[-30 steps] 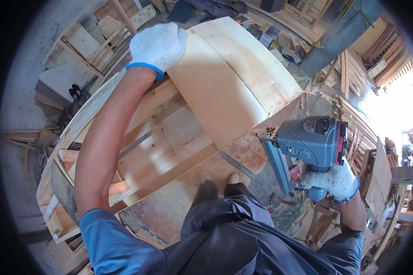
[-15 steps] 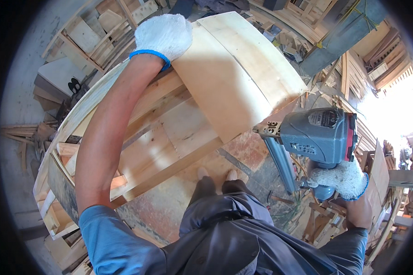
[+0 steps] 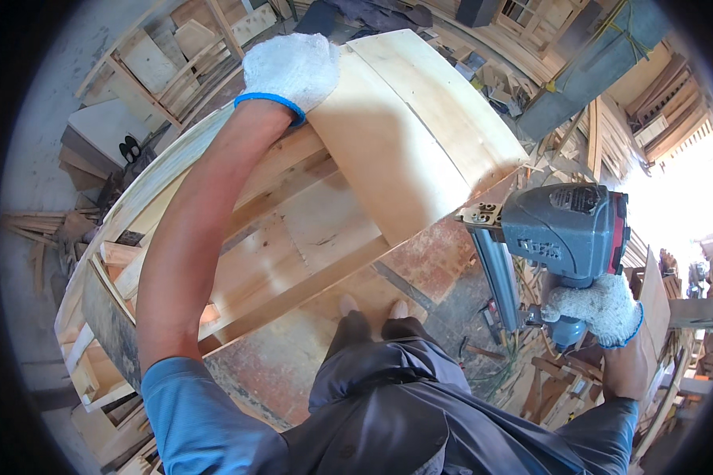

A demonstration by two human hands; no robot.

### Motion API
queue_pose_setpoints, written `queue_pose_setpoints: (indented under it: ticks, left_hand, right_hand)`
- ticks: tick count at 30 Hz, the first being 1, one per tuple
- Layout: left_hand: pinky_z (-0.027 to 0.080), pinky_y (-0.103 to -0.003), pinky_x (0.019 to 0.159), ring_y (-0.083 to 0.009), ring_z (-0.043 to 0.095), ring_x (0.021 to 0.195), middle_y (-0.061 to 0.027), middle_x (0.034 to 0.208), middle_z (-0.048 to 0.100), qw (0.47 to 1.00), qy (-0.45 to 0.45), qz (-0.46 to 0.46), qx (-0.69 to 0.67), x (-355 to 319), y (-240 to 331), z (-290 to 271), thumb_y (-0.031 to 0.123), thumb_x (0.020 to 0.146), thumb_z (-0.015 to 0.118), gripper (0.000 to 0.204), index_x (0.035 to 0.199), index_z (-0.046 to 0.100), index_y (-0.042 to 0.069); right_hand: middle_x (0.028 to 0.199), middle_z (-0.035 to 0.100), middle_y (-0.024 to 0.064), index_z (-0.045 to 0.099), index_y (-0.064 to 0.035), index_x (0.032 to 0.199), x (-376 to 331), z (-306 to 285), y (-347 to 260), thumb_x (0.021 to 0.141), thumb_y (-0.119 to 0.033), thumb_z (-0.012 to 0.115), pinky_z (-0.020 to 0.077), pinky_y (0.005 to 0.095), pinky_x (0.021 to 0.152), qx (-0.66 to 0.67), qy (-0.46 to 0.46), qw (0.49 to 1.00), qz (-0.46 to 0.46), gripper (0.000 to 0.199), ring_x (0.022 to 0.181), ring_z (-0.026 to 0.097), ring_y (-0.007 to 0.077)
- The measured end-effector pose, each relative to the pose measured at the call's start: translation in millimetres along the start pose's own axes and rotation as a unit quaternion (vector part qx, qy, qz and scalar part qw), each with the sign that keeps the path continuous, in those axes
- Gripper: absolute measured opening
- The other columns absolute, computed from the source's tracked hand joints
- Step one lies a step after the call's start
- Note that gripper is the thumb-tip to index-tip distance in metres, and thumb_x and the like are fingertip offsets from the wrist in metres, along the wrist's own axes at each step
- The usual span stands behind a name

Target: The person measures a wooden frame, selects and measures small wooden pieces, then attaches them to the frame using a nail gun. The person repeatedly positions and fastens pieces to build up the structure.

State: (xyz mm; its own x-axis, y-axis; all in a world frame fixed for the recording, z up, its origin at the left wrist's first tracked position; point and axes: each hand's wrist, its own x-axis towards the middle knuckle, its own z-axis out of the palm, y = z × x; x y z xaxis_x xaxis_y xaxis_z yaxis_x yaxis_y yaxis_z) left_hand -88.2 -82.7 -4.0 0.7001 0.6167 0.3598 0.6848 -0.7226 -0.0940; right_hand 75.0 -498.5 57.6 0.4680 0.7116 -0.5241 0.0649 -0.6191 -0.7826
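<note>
Gripped by the right hand (image 3: 596, 309) at lower right, the heavy, rigid nail gun (image 3: 558, 233) is best held by its handle; the left hand (image 3: 291, 70) is pressed flat on the stiff plywood sheet (image 3: 408, 134), upper centre.

Left arm: bare forearm stretched up and forward, blue sleeve at the shoulder.
Left hand (image 3: 291, 70): white knit glove, palm down, fingers curled over an edge.
Right hand (image 3: 600, 309): white knit glove, fist wrapped tight around a handle, wrist bent, forearm below.
</note>
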Motion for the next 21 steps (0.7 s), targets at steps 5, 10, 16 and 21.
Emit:
queue_pose_setpoints:
  ticks: [5, 10, 16, 21]
  left_hand:
    - [0.059, -0.055, 0.081, -0.0409, 0.075, 0.094, -0.0211, 0.102, 0.078, 1.000, 0.006, 0.015, 0.009, 2.3, -6.1, 4.2, 0.030, 0.098, 0.048, 0.041, 0.099, 0.082, 0.008]
    - [0.059, -0.055, 0.082, -0.0411, 0.075, 0.095, -0.0207, 0.103, 0.078, 1.000, 0.001, 0.003, 0.000, 3.8, -2.8, 3.3, 0.030, 0.097, 0.049, 0.040, 0.098, 0.082, 0.008]
    - [0.059, -0.054, 0.082, -0.0401, 0.076, 0.093, -0.0212, 0.101, 0.078, 0.999, 0.040, 0.006, -0.002, 1.7, -4.7, 7.8, 0.030, 0.096, 0.051, 0.039, 0.096, 0.082, 0.008]
    - [0.058, -0.054, 0.087, -0.0412, 0.074, 0.099, -0.0200, 0.107, 0.077, 1.000, -0.004, 0.018, 0.022, 8.5, -9.1, 10.2, 0.034, 0.100, 0.045, 0.043, 0.102, 0.079, 0.008]
  right_hand:
    - [0.091, 0.076, 0.0057, 0.070, -0.0038, 0.113, -0.7, 2.0, -2.8, 0.080, -0.007, 0.089, 0.0596, 0.0327, 0.075, -0.031, -0.001, 0.999, -0.039, 0.038, 0.082, 0.073, 0.0159]
    - [0.091, 0.076, 0.0054, 0.072, -0.0037, 0.111, -3.5, 2.2, -11.8, 0.081, -0.008, 0.088, 0.0592, 0.0323, 0.075, -0.042, 0.008, 0.999, -0.005, 0.035, 0.081, 0.072, 0.0158]
    - [0.095, 0.077, 0.0067, 0.075, -0.0027, 0.111, -13.5, -19.6, -8.6, 0.081, -0.014, 0.090, 0.0590, 0.0327, 0.078, -0.045, 0.011, 0.998, -0.033, 0.035, 0.085, 0.072, 0.0167]
    - [0.093, 0.076, 0.0086, 0.075, 0.0012, 0.111, -11.0, -30.3, -18.7, 0.081, -0.017, 0.089, 0.0574, 0.0332, 0.076, -0.070, 0.038, 0.996, -0.033, 0.038, 0.082, 0.071, 0.0173]
